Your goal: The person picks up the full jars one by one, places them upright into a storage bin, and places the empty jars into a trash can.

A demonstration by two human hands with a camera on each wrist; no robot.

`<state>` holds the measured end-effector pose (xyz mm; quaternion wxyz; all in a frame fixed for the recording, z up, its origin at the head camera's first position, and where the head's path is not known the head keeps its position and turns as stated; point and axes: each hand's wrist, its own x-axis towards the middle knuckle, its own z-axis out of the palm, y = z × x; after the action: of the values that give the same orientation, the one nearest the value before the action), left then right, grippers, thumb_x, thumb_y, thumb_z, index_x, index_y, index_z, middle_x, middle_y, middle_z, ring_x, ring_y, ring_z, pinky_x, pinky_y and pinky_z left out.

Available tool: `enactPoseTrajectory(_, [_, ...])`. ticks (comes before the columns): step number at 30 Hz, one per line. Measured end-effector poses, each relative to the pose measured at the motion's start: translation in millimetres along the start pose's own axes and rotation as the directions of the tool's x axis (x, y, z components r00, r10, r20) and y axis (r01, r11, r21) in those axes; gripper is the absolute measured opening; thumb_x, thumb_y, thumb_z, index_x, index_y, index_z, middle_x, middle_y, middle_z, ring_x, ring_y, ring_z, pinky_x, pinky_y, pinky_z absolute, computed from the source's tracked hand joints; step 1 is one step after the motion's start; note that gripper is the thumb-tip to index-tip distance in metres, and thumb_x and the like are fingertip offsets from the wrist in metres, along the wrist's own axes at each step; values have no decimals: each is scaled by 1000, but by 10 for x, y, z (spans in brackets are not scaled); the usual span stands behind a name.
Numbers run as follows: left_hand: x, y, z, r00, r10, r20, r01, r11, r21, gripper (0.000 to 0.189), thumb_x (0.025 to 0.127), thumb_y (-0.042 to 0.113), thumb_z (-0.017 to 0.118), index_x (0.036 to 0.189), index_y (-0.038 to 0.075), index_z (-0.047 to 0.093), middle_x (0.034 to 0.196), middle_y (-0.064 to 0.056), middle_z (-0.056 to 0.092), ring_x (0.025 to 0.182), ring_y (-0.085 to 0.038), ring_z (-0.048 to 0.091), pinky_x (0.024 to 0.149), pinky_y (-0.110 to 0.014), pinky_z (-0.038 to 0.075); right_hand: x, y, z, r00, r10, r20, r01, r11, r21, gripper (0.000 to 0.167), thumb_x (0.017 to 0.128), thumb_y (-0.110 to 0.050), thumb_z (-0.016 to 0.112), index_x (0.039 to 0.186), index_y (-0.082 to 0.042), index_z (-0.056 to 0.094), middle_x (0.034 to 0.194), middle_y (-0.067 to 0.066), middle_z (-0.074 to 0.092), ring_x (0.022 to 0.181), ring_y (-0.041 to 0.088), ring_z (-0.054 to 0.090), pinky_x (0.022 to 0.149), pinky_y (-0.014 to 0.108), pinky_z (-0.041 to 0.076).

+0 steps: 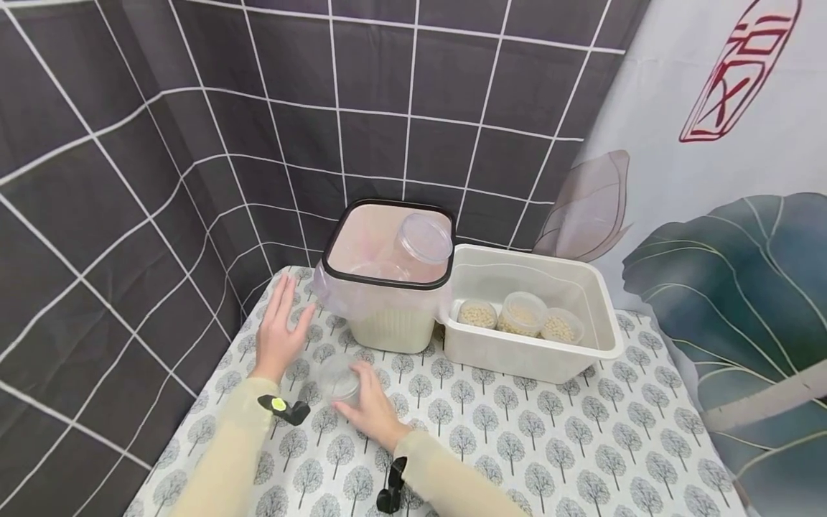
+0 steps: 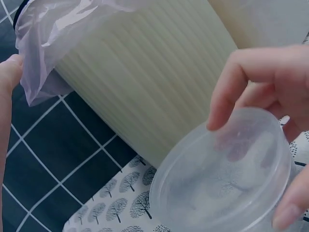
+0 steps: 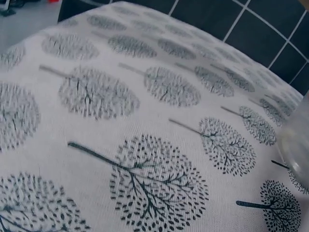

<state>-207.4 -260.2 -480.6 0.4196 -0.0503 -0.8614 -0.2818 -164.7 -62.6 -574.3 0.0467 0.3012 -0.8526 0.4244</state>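
A clear round plastic container (image 1: 339,378) is near the tablecloth left of centre. My right hand (image 1: 376,413) grips it at its right side, and in the left wrist view its thumb and fingers lie around the container (image 2: 227,179). Only the container's edge (image 3: 295,145) shows in the right wrist view. My left hand (image 1: 279,334) has straight fingers, holds nothing, and is to the left of a cream bin (image 1: 392,330). The bin is lined with a thin purple bag (image 2: 38,58); a clear round lid or tub (image 1: 425,238) and other clear plastic lie inside.
A white rectangular tub (image 1: 517,355) stands right of the bin. Inside are three clear round containers of pale beans: one at left (image 1: 477,314), one in the middle (image 1: 520,314) and one at right (image 1: 561,327). Dark grid-patterned cloth (image 1: 381,136) hangs behind.
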Motion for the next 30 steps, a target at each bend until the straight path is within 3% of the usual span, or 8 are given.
enactPoseTrajectory(8, [-3,30,-3,997,36,-71,-39,999,-30,56,83,19,66,133,3,49,142,-10,41,126,-29,43,99,-38,39,-84,-4,-140,997,-30,-70,38,992,122,72,79,-34,72,133,-4,36,138,11,39,123,25,43,102,41,38])
enactPoseTrajectory(13, [79,78,10,991,96,-98,-102,993,-60,55,84,19,65,134,2,48,141,-14,42,127,-31,41,105,-33,34,-123,-4,-253,978,-130,-162,151,981,125,72,75,-27,77,132,-5,37,140,10,37,126,26,41,100,46,38])
enactPoseTrajectory(15, [128,98,12,989,107,-107,-114,991,-66,55,86,24,64,134,3,48,141,-13,42,128,-30,41,105,-31,33,-104,-9,-299,953,-210,-220,235,967,94,74,73,-24,78,131,-4,38,140,11,37,125,26,41,100,45,39])
enactPoseTrajectory(19, [255,163,55,987,120,-110,-129,988,-80,55,87,27,62,135,4,47,142,-12,41,128,-27,41,104,-31,34,1,-16,-431,861,-376,-343,397,918,-9,75,69,-23,80,127,2,40,136,17,41,122,30,44,99,44,41])
enactPoseTrajectory(21, [298,201,70,987,118,-107,-128,987,-92,55,86,24,65,134,4,48,141,-11,42,127,-27,42,102,-34,37,42,-34,-491,829,-414,-376,431,901,-41,75,68,-22,80,127,3,41,135,19,41,122,32,44,99,44,41])
enactPoseTrajectory(27, [361,322,124,986,133,-101,-145,982,-119,54,84,23,66,132,4,51,138,-12,46,125,-30,44,101,-38,38,88,-102,-689,785,-464,-411,474,877,-84,74,69,-22,79,126,5,41,134,22,42,121,34,44,96,46,44])
enactPoseTrajectory(30, [430,386,169,978,173,-118,-190,969,-155,53,82,24,69,129,2,54,134,-14,50,125,-30,44,103,-37,36,144,-125,-836,746,-500,-441,510,854,-105,71,71,-23,78,124,8,42,132,25,42,119,36,45,94,46,45])
